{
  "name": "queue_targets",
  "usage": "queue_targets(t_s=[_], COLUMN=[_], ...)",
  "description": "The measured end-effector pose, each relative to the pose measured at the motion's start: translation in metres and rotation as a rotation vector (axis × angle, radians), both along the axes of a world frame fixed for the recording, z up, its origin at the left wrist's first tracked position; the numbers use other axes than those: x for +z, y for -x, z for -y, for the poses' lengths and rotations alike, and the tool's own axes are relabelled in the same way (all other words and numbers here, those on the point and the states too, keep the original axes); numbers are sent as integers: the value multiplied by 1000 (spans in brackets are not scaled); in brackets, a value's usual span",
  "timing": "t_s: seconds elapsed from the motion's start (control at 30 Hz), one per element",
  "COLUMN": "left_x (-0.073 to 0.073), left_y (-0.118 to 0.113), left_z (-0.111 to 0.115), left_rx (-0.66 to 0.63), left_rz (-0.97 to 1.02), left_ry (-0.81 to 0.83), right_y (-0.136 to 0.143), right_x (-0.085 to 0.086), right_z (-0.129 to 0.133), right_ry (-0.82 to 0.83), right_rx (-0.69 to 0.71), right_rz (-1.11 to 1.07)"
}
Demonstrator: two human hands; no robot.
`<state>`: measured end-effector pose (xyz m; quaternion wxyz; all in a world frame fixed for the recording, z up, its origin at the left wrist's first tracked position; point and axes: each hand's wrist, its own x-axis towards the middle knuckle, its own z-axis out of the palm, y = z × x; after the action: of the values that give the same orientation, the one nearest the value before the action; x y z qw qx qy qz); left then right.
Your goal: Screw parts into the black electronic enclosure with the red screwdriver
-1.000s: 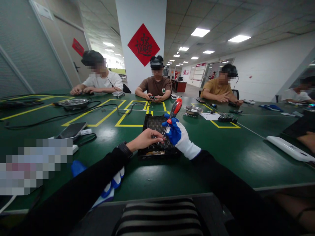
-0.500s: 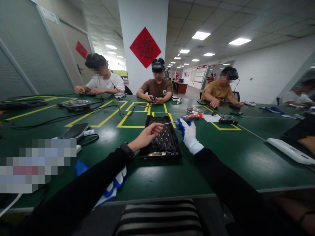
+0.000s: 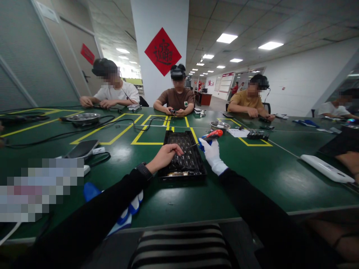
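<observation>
Case [image 3: 187, 164] on the table [image 3: 252, 168], flat device [image 3: 83, 148] to its left, dish [image 3: 220, 129] behind it, to the right.

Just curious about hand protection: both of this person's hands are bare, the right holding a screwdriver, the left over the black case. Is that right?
Not quite: the right hand wears a white-and-blue glove, as the head view shows. It holds the screwdriver, and the bare left hand is over the black case.

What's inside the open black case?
Inside the black case: rows of small pale marks on a dark base, plus a pale strip at the near end. The left hand hides part of the left side; what's there can't be seen.
</observation>
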<state>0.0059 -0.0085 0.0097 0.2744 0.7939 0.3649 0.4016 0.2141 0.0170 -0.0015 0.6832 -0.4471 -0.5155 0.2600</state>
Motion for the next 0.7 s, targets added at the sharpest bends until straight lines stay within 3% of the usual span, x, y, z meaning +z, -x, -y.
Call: queue_targets(t_s=[0.1,0.27,0.5,0.7], left_x=[0,0,-3,-4], left_y=[0,0,-1,0], left_z=[-1,-2,-3,-2], left_rx=[9,127,169,184], left_rz=[0,6,-35,-43], left_ry=[-11,-42,-47,-91], right_y=[0,1,3,4], right_x=[2,9,0,1], right_z=[1,4,-1,0], right_ry=[2,-32,59,3], right_rx=[19,31,27,20], right_rz=[-40,-233,-89,-176])
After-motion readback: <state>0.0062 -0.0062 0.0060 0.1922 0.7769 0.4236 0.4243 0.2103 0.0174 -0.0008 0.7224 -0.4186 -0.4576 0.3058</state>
